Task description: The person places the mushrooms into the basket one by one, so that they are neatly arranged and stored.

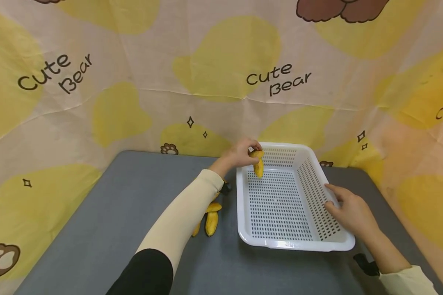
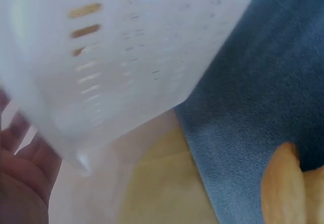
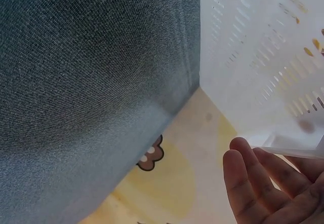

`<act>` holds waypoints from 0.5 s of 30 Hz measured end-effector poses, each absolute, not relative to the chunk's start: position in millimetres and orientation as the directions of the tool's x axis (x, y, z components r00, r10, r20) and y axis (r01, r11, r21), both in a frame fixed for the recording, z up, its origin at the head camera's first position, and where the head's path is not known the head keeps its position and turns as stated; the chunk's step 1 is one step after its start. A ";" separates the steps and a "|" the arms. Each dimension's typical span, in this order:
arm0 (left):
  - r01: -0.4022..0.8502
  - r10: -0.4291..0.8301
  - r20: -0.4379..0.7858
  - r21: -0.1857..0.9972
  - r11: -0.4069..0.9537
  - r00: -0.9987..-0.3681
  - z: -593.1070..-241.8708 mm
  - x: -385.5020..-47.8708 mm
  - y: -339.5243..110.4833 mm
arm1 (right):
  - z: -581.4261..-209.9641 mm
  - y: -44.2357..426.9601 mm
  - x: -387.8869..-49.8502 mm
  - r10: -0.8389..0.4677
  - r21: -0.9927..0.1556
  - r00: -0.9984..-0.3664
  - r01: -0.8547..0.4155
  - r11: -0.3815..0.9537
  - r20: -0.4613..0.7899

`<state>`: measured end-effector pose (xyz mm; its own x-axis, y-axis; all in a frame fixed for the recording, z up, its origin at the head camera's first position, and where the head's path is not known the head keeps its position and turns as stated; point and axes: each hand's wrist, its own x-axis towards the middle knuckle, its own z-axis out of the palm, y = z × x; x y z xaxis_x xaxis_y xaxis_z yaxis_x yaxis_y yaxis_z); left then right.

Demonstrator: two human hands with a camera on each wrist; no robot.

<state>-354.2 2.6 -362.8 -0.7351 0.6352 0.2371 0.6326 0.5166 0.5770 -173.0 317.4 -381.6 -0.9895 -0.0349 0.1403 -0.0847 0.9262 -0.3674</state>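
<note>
Over the back left corner of a white plastic basket [image 1: 295, 243], my left hand [image 1: 242, 153] holds small yellow bananas [image 1: 259, 169] by their upper part, inside the rim. In the left wrist view the basket wall [image 2: 126, 82] hides most of what that hand [image 2: 25, 173] grips. My right hand [image 1: 354, 213] holds the basket's right rim; in the right wrist view its fingers [image 3: 263, 178] lie outside the wall, under the rim. More bananas [image 1: 212, 221] lie on the table left of the basket, partly hidden by my left forearm.
The grey cloth-covered table [image 1: 133, 196] extends to the left of the basket. Behind it hangs a yellow and cream curtain [image 1: 214, 69] with bear prints. Dark straps [image 1: 366, 264] show at the wrists.
</note>
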 end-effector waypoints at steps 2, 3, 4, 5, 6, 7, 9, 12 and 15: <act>0.632 0.647 0.206 0.556 0.541 -0.735 -364.7 -355.1 3.2 | -381.1 316.3 -173.8 -0.035 -0.373 -0.991 -0.082 0.924 0.130; 0.633 0.652 0.191 0.541 0.553 -0.733 -365.4 -355.5 3.7 | -380.9 315.8 -174.1 -0.036 -0.377 -0.991 -0.081 0.923 0.126; 0.636 0.658 0.175 0.521 0.570 -0.733 -366.1 -356.2 4.4 | -380.6 315.4 -174.4 -0.038 -0.378 -0.991 -0.083 0.922 0.126; 0.638 0.663 0.159 0.504 0.582 -0.731 -366.7 -356.8 5.3 | -380.2 315.1 -174.6 -0.039 -0.376 -0.991 -0.085 0.923 0.128; 0.641 0.668 0.144 0.481 0.598 -0.730 -367.2 -357.4 6.4 | -379.9 314.9 -174.7 -0.041 -0.374 -0.990 -0.088 0.923 0.132; 0.644 0.673 0.130 0.464 0.608 -0.728 -367.7 -358.1 7.7 | -379.7 314.8 -174.8 -0.043 -0.371 -0.990 -0.091 0.924 0.135; 0.646 0.677 0.103 0.431 0.630 -0.729 -369.4 -359.8 10.7 | -379.5 314.9 -174.6 -0.045 -0.365 -0.989 -0.095 0.926 0.142; 0.634 0.670 0.069 0.406 0.658 -0.739 -372.5 -361.8 15.2 | -379.7 315.4 -174.0 -0.046 -0.367 -0.988 -0.097 0.925 0.145; 0.614 0.649 0.055 0.394 0.684 -0.759 -375.6 -363.2 19.0 | -380.3 315.8 -173.3 -0.044 -0.380 -0.989 -0.096 0.920 0.145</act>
<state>-363.2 19.0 -375.6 -0.7588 0.6490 0.0555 0.6138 0.6840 0.3941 -173.3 315.8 -380.3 -0.9885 -0.0436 0.1445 -0.0962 0.9199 -0.3801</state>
